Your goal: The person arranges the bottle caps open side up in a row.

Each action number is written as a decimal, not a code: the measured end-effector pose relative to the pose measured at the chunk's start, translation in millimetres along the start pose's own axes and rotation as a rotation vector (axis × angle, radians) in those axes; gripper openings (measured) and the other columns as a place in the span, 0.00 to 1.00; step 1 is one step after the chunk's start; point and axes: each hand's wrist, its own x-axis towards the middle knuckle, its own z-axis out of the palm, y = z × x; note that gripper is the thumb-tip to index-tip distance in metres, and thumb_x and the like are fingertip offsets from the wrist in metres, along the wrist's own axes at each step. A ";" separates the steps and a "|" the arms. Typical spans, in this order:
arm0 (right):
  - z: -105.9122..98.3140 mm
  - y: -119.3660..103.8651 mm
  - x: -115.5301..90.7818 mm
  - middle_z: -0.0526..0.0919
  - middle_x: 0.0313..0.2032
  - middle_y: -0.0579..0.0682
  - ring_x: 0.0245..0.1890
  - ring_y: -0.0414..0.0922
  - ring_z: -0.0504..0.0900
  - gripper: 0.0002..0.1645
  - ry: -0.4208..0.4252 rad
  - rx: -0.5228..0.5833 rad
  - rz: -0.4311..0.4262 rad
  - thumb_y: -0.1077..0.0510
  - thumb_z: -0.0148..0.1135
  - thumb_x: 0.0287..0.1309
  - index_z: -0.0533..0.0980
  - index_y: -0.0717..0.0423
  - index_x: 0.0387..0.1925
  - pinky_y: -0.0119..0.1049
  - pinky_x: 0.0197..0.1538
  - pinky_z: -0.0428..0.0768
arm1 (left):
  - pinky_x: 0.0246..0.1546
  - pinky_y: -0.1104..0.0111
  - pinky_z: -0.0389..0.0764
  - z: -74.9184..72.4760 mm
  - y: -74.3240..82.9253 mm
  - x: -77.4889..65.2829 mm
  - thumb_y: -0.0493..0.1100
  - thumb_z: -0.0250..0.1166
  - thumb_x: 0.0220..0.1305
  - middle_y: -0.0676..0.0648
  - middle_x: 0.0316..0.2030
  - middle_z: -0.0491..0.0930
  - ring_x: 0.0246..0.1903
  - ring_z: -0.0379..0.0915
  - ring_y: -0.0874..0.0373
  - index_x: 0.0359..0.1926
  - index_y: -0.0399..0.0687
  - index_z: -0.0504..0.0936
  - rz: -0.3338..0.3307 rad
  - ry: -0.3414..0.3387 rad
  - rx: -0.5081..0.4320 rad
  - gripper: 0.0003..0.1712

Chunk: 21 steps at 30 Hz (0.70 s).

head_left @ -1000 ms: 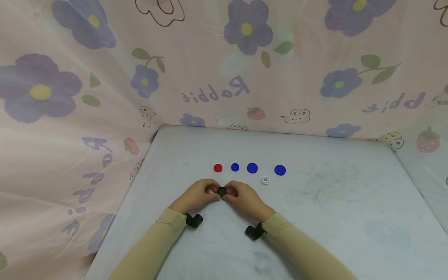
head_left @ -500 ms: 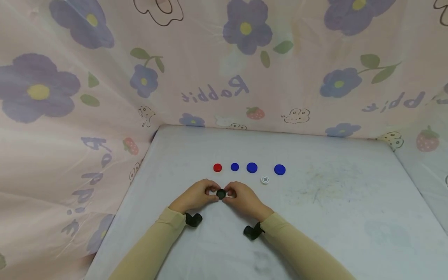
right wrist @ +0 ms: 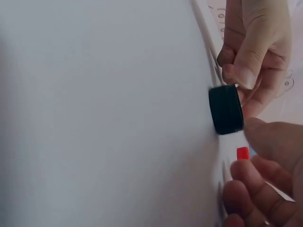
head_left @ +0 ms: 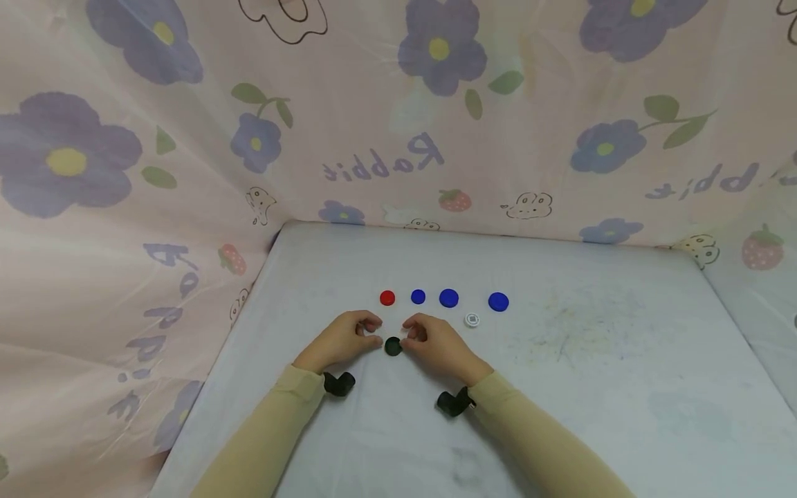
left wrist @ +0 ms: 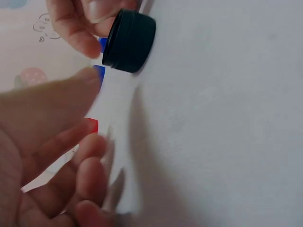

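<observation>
A black round cap (head_left: 393, 346), cup-like and facing up, sits on the white tabletop between the two hands. Its ribless dark side shows in the left wrist view as a short cylinder (left wrist: 131, 41). My left hand (head_left: 341, 340) is to its left, thumb and fingers parted, holding nothing and apart from the cap. On the other side is my right hand (head_left: 441, 347), fingers loosely bent and pinching nothing. Its thumb tip is right beside the cap's rim; whether it touches, I cannot tell.
Behind the hands lie a red disc (head_left: 387, 298), a small blue disc (head_left: 418, 297) and two larger blue discs (head_left: 449, 298) in a row. A small white round piece (head_left: 472, 320) lies nearer, right of the right hand. Flowered sheeting (head_left: 373, 104) rises behind the table.
Both hands held the cap between their fingertips earlier. Now they have let go; the left hand has drawn away to the left, the right fingers have lifted off, and the cap stands on the table.
</observation>
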 end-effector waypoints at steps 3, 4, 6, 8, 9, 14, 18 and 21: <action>-2.2 3.0 7.6 0.79 0.31 0.36 0.33 0.38 0.76 0.17 0.021 0.018 0.022 0.49 0.67 0.59 0.77 0.46 0.48 0.34 0.39 0.76 | 0.39 0.63 0.73 -1.4 -1.7 7.4 0.48 0.72 0.57 0.53 0.40 0.79 0.36 0.72 0.57 0.51 0.52 0.81 -0.021 0.081 -0.045 0.21; -2.9 3.4 10.3 0.79 0.32 0.37 0.33 0.38 0.76 0.18 0.028 0.028 0.024 0.48 0.67 0.59 0.77 0.46 0.49 0.35 0.39 0.76 | 0.39 0.63 0.73 -1.6 -2.3 10.3 0.49 0.72 0.57 0.52 0.40 0.79 0.36 0.72 0.57 0.52 0.51 0.81 -0.024 0.102 -0.060 0.22; -3.9 4.0 16.2 0.79 0.32 0.38 0.33 0.39 0.77 0.20 0.040 0.043 0.028 0.47 0.67 0.59 0.76 0.47 0.51 0.35 0.40 0.76 | 0.40 0.62 0.73 -1.5 -4.4 17.0 0.49 0.72 0.57 0.52 0.41 0.79 0.36 0.72 0.57 0.53 0.51 0.80 -0.029 0.134 -0.081 0.23; -4.3 3.8 22.2 0.79 0.32 0.39 0.33 0.40 0.77 0.23 0.051 0.057 0.039 0.46 0.67 0.59 0.75 0.48 0.53 0.36 0.39 0.76 | 0.41 0.63 0.73 -1.5 -6.5 23.7 0.49 0.72 0.57 0.52 0.42 0.78 0.37 0.72 0.57 0.54 0.51 0.79 -0.037 0.153 -0.093 0.24; -4.4 3.4 25.3 0.79 0.32 0.39 0.33 0.40 0.77 0.24 0.058 0.061 0.041 0.46 0.67 0.59 0.75 0.49 0.53 0.36 0.39 0.76 | 0.41 0.62 0.73 -1.6 -7.4 27.0 0.49 0.72 0.57 0.52 0.42 0.78 0.38 0.72 0.57 0.54 0.52 0.79 -0.040 0.159 -0.100 0.24; -2.7 2.2 39.6 0.80 0.31 0.41 0.31 0.41 0.77 0.28 0.077 0.068 0.056 0.45 0.68 0.58 0.74 0.52 0.56 0.36 0.39 0.76 | 0.42 0.62 0.73 -3.1 -9.5 39.6 0.50 0.73 0.56 0.53 0.44 0.77 0.39 0.72 0.56 0.56 0.54 0.77 -0.056 0.145 -0.114 0.27; -2.1 -1.8 46.0 0.80 0.31 0.41 0.31 0.40 0.77 0.30 0.068 0.057 0.078 0.46 0.68 0.58 0.73 0.54 0.58 0.36 0.39 0.76 | 0.40 0.62 0.72 -5.7 -8.1 45.3 0.50 0.73 0.56 0.51 0.44 0.76 0.38 0.70 0.55 0.61 0.54 0.75 -0.041 0.097 -0.037 0.32; -2.4 -4.7 47.5 0.80 0.31 0.41 0.32 0.40 0.77 0.31 0.053 0.052 0.098 0.47 0.68 0.58 0.72 0.56 0.59 0.36 0.40 0.76 | 0.40 0.62 0.71 -7.2 -5.3 48.2 0.49 0.73 0.56 0.51 0.44 0.74 0.37 0.69 0.54 0.63 0.52 0.73 -0.038 0.066 0.028 0.34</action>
